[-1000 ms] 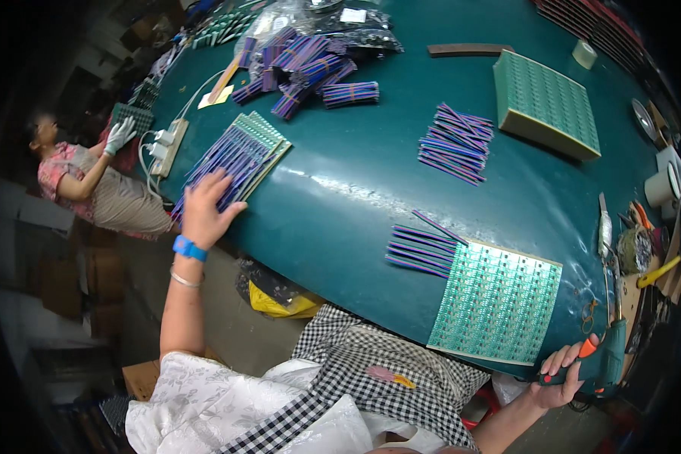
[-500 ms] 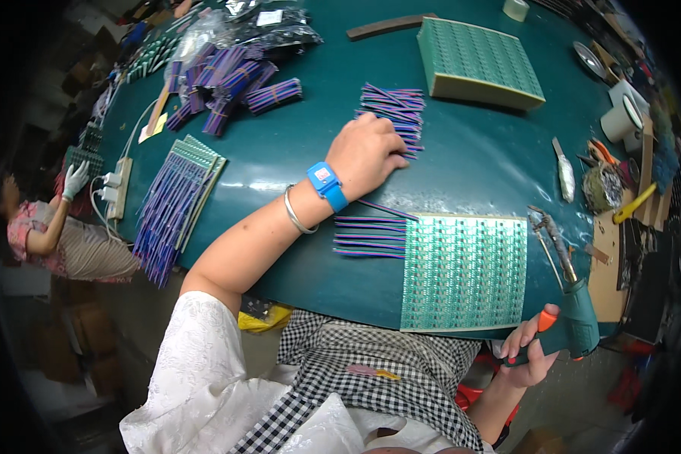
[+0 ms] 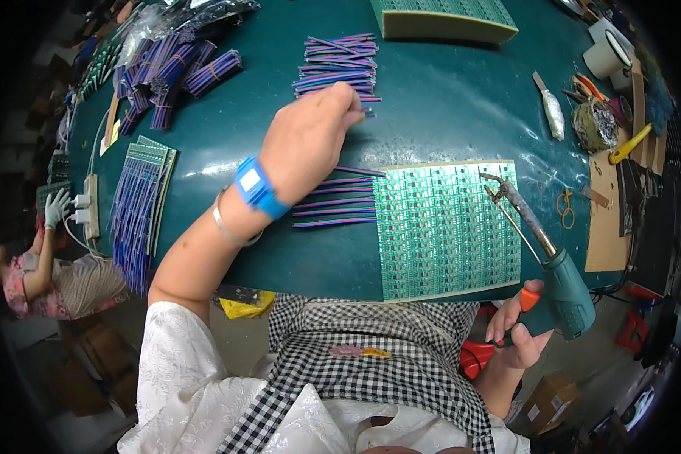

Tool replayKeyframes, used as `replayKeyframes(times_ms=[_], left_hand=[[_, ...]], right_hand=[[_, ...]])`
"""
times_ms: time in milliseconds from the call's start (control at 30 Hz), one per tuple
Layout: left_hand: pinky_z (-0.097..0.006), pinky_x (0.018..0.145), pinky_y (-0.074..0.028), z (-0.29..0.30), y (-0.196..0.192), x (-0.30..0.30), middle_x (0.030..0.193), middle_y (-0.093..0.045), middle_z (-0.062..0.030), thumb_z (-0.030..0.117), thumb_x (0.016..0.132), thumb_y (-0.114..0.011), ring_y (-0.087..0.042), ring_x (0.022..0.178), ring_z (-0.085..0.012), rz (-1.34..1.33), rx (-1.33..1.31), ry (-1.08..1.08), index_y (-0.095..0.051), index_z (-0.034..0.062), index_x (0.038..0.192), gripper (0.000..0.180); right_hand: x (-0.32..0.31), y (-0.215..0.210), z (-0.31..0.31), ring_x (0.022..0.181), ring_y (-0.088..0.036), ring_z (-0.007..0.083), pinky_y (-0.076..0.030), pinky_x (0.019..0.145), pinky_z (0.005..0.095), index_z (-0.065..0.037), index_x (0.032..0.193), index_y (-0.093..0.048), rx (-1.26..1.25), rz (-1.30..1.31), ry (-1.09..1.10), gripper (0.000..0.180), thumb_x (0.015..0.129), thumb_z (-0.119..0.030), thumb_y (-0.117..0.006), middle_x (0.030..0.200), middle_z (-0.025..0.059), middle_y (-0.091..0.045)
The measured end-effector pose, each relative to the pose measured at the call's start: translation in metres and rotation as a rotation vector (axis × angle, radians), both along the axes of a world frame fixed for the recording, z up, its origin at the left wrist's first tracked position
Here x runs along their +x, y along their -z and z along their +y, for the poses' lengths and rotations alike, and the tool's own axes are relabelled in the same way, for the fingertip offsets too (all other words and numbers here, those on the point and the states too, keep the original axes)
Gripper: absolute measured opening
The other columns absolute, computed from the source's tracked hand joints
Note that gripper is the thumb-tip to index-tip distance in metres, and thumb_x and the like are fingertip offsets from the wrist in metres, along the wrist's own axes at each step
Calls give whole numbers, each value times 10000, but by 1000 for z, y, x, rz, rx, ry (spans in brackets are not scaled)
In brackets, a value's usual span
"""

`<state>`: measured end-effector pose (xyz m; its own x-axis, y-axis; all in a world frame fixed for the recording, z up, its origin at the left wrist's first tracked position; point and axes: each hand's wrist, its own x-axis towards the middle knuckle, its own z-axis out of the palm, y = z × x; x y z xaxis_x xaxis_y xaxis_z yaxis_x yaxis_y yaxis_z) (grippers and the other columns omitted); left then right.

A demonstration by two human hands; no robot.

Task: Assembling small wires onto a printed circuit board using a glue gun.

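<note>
My left hand [image 3: 310,129], wearing a blue wristband, is pinched just on the near side of a pile of short multicoloured wire strips [image 3: 337,64]. The end of one wire strip [image 3: 368,113] pokes out past its fingertips. My right hand [image 3: 518,333] grips a green soldering gun [image 3: 567,291] with an orange trigger, beyond the table's near edge. The gun's metal tip hangs over the upper right part of a green circuit board panel [image 3: 450,234]. Several wire strips [image 3: 333,203] stick out from the panel's left edge, the topmost slanting under my left wrist.
Bundled wires [image 3: 163,72] and a stack of wired panels [image 3: 140,204] lie at left. At the back stands a block of panels [image 3: 446,26]. On the right are a wrapped blade [image 3: 551,110], a white mug [image 3: 607,53] and rubber bands [image 3: 564,208]. A gloved co-worker's hand [image 3: 56,206] shows far left.
My left hand has drawn back a little from the wire pile, with a strip's end now showing at its fingertips. The soldering gun's tip has moved left, over the panel. The whole view has shifted.
</note>
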<state>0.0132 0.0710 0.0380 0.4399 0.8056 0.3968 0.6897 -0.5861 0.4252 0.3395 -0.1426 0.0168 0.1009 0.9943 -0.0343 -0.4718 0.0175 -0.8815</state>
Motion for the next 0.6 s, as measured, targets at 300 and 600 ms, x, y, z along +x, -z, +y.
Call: replayKeyframes(times_ms=[300, 600], left_hand=[[-353, 657, -556, -91, 10, -7, 852, -680, -124, -54, 757, -778, -689, 759, -287, -130, -218, 161, -684, 9, 950, 224], [-330, 700, -547, -37, 10, -42, 914, -729, -120, -15, 791, -782, -698, 813, -268, -9, 44, -46, -692, 18, 913, 156]], right_hand=[[-6, -5, -19, 501, -532, 169, -509, 426, 306, 125, 1370, -372, -138, -78, -113, 734, 820, -139, -780, 724, 100, -536], [-17, -11, -11, 515, -539, 171, -506, 429, 308, 132, 1344, -381, -170, -88, -112, 721, 806, -129, -786, 718, 98, -524]])
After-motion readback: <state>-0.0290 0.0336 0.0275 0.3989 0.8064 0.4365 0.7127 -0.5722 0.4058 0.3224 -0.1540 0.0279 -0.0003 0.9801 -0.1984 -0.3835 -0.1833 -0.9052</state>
